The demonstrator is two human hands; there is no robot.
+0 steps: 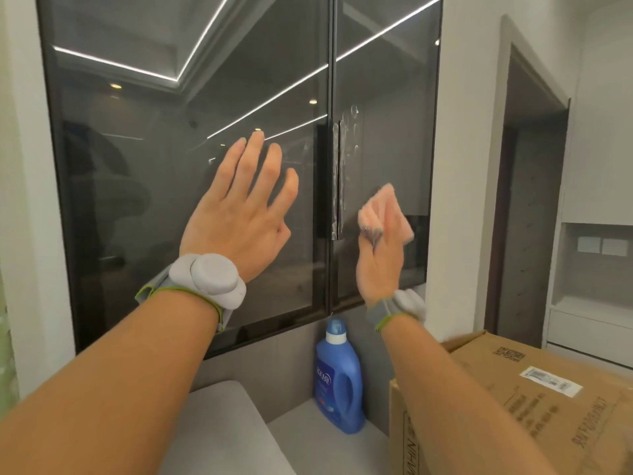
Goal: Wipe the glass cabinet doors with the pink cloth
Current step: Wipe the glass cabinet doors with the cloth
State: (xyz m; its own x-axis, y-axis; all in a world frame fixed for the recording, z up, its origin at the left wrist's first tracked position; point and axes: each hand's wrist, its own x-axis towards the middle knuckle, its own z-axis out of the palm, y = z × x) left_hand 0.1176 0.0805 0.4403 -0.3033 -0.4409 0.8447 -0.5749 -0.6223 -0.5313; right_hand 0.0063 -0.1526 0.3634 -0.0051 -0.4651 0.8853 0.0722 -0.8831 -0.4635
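Two dark glass cabinet doors fill the view: the left door point(137, 186) and the right door point(394, 108), meeting at a narrow metal handle point(337, 180). My left hand point(236, 217) lies flat on the left door, fingers spread and pointing up. My right hand point(378, 265) presses a folded pink cloth point(385, 214) against the lower part of the right door, just right of the handle. Smudges and finger marks point(352, 132) show on the right door's glass above the cloth. Both wrists wear grey bands.
A blue detergent bottle point(339, 378) stands on the grey counter point(315, 440) under the doors. A cardboard box point(513, 399) sits at the lower right, under my right forearm. A white wall point(466, 149) borders the cabinet on the right, with a dark doorway point(527, 200) beyond.
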